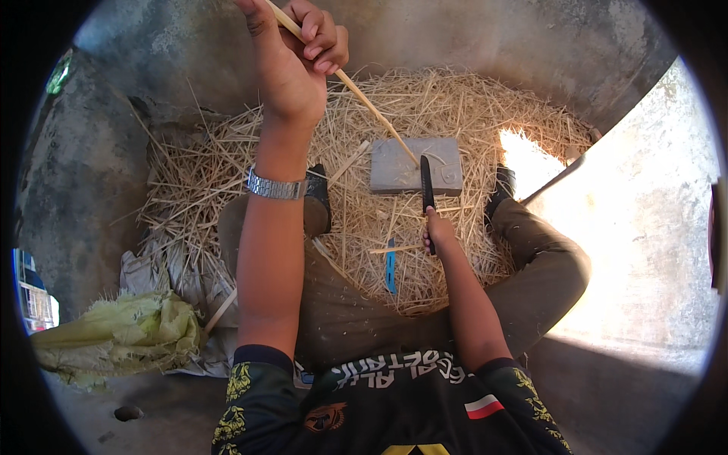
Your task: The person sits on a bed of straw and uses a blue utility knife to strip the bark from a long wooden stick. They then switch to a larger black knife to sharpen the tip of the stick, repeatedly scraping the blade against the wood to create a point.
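Raised at the upper left, my left hand (299, 57) is closed around a long, thin, pale bamboo stick (370, 108). The stick slants down to the right, and its lower end reaches a grey rectangular block (388, 174). My right hand (438, 229) grips the handle of a knife (427, 178) with a dark blade. The blade points away from me over the block, close beside the stick's lower end; whether they touch I cannot tell. A curled pale shaving (449, 157) lies on the block's right part.
Pale shavings (470, 98) are heaped around the block and between my bent legs (546, 262). A blue flat strip (390, 267) lies near my right hand. At the lower left is a crumpled yellow-green sack (144, 330). A concrete wall (485, 34) curves around the far side.
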Demonstrator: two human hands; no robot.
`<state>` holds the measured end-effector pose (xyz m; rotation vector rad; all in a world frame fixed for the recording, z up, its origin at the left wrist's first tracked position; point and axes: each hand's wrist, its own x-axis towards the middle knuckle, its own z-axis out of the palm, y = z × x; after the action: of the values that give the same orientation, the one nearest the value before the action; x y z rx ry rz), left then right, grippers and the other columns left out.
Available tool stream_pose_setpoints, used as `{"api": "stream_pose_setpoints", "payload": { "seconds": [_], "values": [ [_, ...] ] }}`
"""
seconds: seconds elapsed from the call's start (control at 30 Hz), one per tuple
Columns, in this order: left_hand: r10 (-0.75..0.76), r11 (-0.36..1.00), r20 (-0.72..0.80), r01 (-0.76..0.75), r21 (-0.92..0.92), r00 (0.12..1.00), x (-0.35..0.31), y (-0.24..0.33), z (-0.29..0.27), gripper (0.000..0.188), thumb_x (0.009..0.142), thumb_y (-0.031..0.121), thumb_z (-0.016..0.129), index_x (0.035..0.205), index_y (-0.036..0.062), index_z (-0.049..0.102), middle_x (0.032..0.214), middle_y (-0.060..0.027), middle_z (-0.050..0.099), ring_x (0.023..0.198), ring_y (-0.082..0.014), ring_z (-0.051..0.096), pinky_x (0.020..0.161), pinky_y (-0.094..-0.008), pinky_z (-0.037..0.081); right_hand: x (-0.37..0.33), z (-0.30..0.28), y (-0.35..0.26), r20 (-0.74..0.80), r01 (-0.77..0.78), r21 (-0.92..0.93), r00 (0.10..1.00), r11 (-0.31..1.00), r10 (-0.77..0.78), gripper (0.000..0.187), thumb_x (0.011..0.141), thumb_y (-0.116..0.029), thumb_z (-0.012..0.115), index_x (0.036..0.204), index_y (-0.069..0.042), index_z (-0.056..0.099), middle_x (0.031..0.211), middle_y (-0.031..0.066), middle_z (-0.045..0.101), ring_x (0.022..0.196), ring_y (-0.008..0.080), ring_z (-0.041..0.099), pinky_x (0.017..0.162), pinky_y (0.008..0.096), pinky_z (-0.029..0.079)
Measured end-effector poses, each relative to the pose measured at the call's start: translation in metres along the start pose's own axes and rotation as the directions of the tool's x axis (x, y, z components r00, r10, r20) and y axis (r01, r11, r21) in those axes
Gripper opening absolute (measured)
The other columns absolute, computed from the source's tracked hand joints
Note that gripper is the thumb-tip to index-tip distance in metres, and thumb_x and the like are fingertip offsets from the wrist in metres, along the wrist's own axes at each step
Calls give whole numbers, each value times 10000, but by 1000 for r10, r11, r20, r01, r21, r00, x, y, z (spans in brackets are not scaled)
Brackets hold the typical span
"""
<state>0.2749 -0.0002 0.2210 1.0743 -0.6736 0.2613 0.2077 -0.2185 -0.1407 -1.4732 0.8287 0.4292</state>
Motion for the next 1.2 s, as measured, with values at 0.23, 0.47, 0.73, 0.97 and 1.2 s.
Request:
{"api": "stream_pose_setpoints", "payload": {
  "seconds": [0.23,0.47,0.73,0.97,1.2],
  "values": [
    [28,998,-54,-25,66,998,2,-13,-17,775,805,905,215,608,156,242,506,52,161,478,-100,96,459,-283,121,-14,-24,-23,-77,133,-555,975,822,-209,582,973,-534,515,761,6,555,606,117,558,515,228,595,468,414,466],
    [57,995,-250,-76,-68,967,5,-19,-12,669,927,743,396,601,162,333,486,62,243,384,-76,192,349,-253,160,-131,-46,-135,-142,653,-422,638,629,-757,565,993,-503,491,788,14,594,696,118,620,607,227,600,558,357,483],
    [19,995,-202,1,99,979,2,-15,-7,794,778,926,183,601,152,211,497,42,149,462,-102,98,453,-290,104,-26,27,-14,-149,524,-485,739,700,-656,614,1000,-509,478,748,39,591,604,144,574,545,244,548,564,413,439],
    [50,993,-296,-16,117,954,-3,-13,-33,798,776,929,179,597,152,204,498,38,139,468,-107,88,459,-294,97,-107,3,-104,-199,761,-186,590,621,-782,528,1013,-459,493,751,-3,544,570,49,475,518,138,462,509,341,389],
    [27,986,-209,9,167,978,0,-13,-15,801,772,932,172,597,151,203,494,40,140,462,-105,87,449,-287,100,-30,21,-18,-27,536,-559,751,633,-660,588,1005,-464,468,891,87,640,745,310,617,698,483,608,668,530,457]
  ]
}}
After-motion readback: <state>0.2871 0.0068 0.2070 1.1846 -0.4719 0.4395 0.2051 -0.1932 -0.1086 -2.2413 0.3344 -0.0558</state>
